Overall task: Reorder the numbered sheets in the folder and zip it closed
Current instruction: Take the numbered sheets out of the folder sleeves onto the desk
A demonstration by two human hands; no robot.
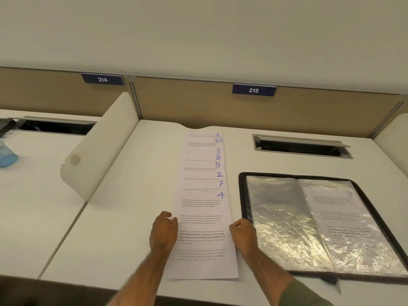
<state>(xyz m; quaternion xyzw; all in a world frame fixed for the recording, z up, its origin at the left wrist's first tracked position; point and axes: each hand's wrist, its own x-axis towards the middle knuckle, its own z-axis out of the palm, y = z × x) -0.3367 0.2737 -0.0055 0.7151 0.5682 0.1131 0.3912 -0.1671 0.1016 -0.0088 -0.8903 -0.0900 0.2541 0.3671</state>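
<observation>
Desk (132, 195) — curled hands (164, 234) flanking sheets (203, 217)

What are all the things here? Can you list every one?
numbered sheets: eight numbers showing, white with blue numbers, overlapped in a line down the desk's middle
sheet 9: one, white, inside the folder's right sleeve
folder: one, black with shiny clear sleeves, open, right of the sheets
desk: one, white, under sheets and folder
cable slots: two, dark, one behind the folder, one far left
number plates: two, dark blue, 214 and 215 on the tan panel
divider: one, white, left of the desk
blue thing: one, blue, far left; cannot tell what
left hand: one, fingers curled, at the sheets' left edge
right hand: one, fingers curled, at the sheets' right edge
</observation>
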